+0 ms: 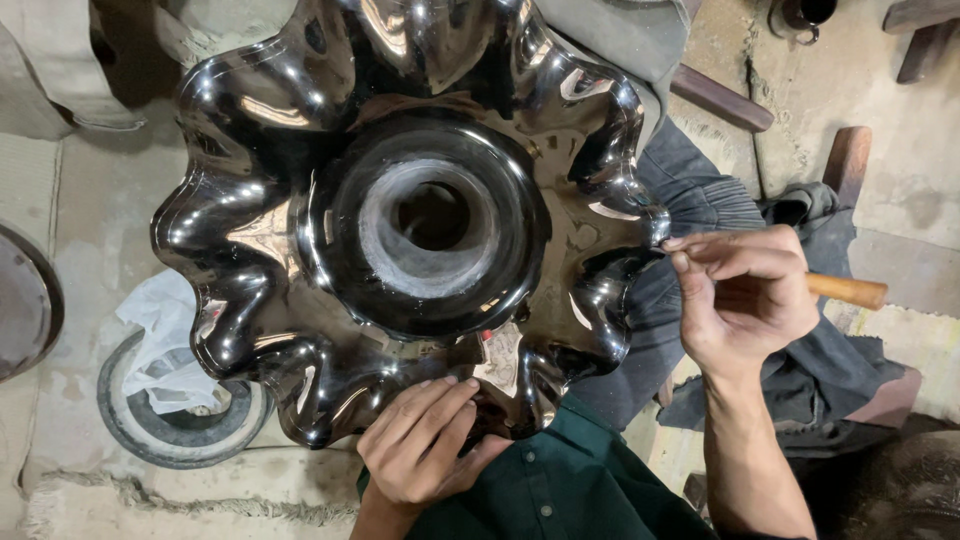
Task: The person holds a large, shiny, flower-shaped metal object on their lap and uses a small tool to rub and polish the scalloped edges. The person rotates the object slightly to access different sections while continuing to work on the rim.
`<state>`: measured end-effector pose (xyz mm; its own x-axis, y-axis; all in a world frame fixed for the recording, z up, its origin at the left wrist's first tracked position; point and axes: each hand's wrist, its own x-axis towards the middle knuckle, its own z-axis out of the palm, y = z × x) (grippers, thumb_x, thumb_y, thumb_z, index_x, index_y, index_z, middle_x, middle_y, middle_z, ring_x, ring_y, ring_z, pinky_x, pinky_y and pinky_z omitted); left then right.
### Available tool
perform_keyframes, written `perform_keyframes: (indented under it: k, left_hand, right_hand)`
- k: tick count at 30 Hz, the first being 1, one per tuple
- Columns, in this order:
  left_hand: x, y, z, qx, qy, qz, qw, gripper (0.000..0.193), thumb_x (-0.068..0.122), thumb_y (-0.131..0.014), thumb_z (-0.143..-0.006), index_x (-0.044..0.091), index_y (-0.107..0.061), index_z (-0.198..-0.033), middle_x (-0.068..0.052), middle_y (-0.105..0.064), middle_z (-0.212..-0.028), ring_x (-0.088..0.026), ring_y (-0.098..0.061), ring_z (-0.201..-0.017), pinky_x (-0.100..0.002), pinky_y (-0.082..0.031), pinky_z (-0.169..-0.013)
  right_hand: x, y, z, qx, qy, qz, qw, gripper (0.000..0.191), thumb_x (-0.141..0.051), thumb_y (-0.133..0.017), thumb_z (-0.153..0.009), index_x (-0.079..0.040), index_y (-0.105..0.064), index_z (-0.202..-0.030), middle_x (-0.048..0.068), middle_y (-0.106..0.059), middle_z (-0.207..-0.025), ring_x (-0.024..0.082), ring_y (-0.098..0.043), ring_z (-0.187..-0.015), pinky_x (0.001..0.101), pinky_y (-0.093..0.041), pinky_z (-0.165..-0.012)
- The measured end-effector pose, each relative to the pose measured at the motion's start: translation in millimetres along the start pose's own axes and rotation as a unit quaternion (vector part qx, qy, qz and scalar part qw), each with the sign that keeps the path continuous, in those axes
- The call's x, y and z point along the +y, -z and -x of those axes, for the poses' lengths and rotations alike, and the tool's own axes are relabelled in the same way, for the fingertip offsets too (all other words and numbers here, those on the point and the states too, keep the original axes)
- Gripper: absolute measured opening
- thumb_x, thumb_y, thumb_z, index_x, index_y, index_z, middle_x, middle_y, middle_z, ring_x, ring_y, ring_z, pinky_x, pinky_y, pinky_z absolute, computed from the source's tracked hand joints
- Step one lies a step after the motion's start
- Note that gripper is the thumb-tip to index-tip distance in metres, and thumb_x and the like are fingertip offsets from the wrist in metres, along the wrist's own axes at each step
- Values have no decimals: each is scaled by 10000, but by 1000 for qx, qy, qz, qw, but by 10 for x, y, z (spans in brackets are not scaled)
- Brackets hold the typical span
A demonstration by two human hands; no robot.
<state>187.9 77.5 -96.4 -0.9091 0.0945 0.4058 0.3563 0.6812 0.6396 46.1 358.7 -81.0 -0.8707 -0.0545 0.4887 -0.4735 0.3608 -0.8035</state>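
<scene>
Polished metal bowl (420, 215), top cropped; left hand (425, 440) flat, right hand (745, 295) clamps wooden-handled tool (845, 290), tip hidden.

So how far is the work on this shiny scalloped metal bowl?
The scalloped metal bowl already shines like a mirror nearly all over. The left hand steadies its near rim, while the right hand works a wooden-handled tool on one edge lobe. The grey ring around the centre hole remains dull.

The person wears a dark green buttoned shirt (560, 490), forearms bare.
</scene>
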Motion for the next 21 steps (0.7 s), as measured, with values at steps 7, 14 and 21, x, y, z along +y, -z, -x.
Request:
perform_keyframes:
  k: [7, 14, 21]
  left_hand:
    - [-4, -16, 0, 4, -3, -7, 1000, 367, 422, -855, -815, 70, -753, -829, -80, -781, -1004, -238, -765, -950, -388, -631, -823]
    - [33, -37, -24, 3, 6, -4, 1000, 377, 425, -855, -817, 66, -740, -823, -82, -777, -1005, -247, -762, -954, -391, -631, -832]
    - [131, -76, -45, 16, 5, -43, 999, 376, 431, -809, -873, 65, -729, -850, -71, -773, -1039, -270, -741, -987, -412, -615, -835]
  right_hand:
    - [84, -39, 44, 12, 37, 1, 999, 271, 155, -721, -1011, -3, -502, -1024, 129, -576, -1015, 208, -721, -892, 319, -670, -847]
    - [151, -61, 129, 28, 48, 4, 998, 285, 154, -724, -1005, -12, -492, -1004, 122, -579, -1032, 224, -718, -880, 332, -673, -839]
    - [341, -42, 24, 120, -61, -201, 970, 274, 113, -766, -1025, -17, -528, -1064, 70, -580, -931, 170, -679, -819, 356, -664, -785]
